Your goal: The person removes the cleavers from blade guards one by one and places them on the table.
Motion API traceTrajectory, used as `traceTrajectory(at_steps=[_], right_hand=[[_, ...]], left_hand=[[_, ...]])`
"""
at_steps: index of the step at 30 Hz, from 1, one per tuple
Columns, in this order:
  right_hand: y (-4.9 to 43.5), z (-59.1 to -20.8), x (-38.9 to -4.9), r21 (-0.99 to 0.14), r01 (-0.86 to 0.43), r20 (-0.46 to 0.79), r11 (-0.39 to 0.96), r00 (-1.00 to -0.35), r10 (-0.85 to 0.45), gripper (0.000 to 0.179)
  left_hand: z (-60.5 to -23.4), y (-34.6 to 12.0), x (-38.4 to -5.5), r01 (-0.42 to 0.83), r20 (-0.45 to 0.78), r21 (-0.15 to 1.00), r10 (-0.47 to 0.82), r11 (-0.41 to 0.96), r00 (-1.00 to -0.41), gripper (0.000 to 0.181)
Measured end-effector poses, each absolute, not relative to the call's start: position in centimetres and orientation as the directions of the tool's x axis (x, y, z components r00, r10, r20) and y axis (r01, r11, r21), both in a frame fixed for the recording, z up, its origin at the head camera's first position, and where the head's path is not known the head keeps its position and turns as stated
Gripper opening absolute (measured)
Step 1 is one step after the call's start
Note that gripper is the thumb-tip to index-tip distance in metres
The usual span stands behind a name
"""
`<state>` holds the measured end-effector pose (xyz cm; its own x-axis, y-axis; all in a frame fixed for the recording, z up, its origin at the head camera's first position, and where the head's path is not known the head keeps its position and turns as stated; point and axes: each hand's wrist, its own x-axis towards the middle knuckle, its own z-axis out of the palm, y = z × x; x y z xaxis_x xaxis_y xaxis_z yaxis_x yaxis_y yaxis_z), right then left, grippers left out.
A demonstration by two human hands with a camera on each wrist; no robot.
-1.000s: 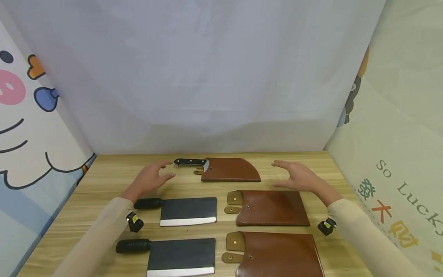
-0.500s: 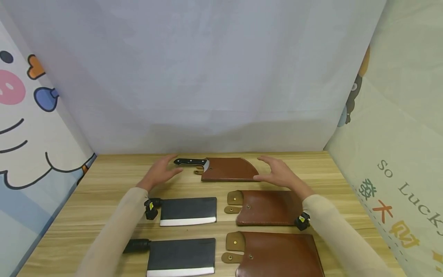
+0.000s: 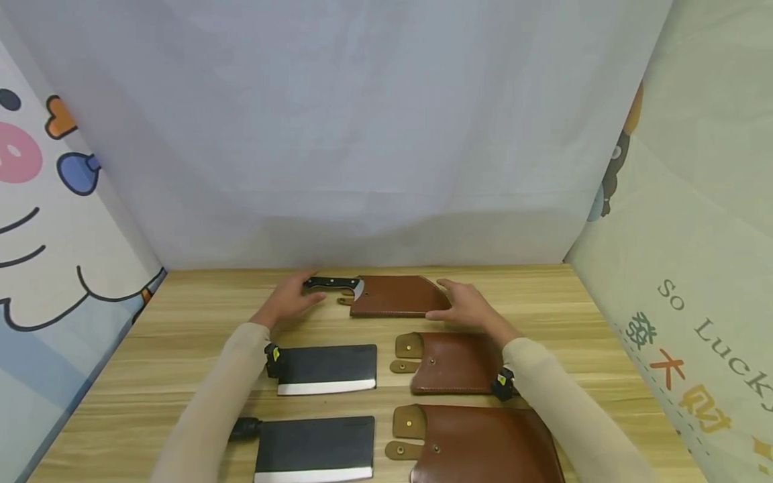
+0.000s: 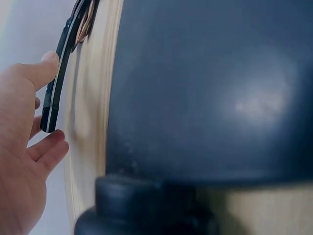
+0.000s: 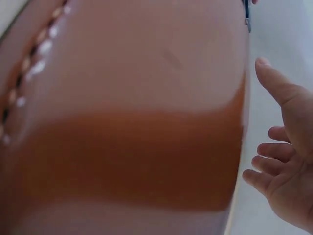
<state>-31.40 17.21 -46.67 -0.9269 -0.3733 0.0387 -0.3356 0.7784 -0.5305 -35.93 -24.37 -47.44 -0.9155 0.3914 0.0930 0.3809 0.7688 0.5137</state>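
Note:
At the back of the table lies a knife (image 3: pixel 333 282) with a black riveted handle, its blade inside a curved brown leather sheath (image 3: pixel 395 296). My left hand (image 3: pixel 288 300) is at the handle's butt end, thumb and fingers apart on either side of it. In the left wrist view the thumb of that left hand (image 4: pixel 19 132) overlaps the handle (image 4: pixel 56 83) and the fingers are loosely spread. My right hand (image 3: pixel 468 307) is at the sheath's rounded right end, thumb and fingers parted. The right wrist view shows this right hand (image 5: pixel 288 161) holding nothing.
Two black-handled cleavers with dark blades, a rear cleaver (image 3: pixel 329 363) and a front cleaver (image 3: pixel 317 443), lie at left under my forearm. Two rectangular leather sheaths, a rear one (image 3: pixel 455 359) and a front one (image 3: pixel 483 436), lie to their right. A pale curtain (image 3: pixel 386 134) hangs behind the table.
Both hands have moved inward toward the sheathed knife, the left hand rightward to the handle and the right hand leftward to the sheath's end. The knives and sheaths have stayed in place.

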Motion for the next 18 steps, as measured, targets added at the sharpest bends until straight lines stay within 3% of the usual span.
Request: traceTrajectory(at_steps=[12, 18], right_hand=[[16.4, -46.9, -31.7, -0.543, -0.291, -0.064, 0.788, -0.921, -0.385, 0.092], [15.8, -47.2, -31.8, -0.504, -0.298, -0.056, 0.811, -0.925, -0.375, 0.090]], left_hand=[[-47.4, -24.1, -35.9, 0.338, 0.038, 0.537, 0.378, 0.773, -0.925, 0.070], [-47.4, -24.2, -36.0, 0.341, 0.038, 0.537, 0.382, 0.772, -0.924, 0.070]])
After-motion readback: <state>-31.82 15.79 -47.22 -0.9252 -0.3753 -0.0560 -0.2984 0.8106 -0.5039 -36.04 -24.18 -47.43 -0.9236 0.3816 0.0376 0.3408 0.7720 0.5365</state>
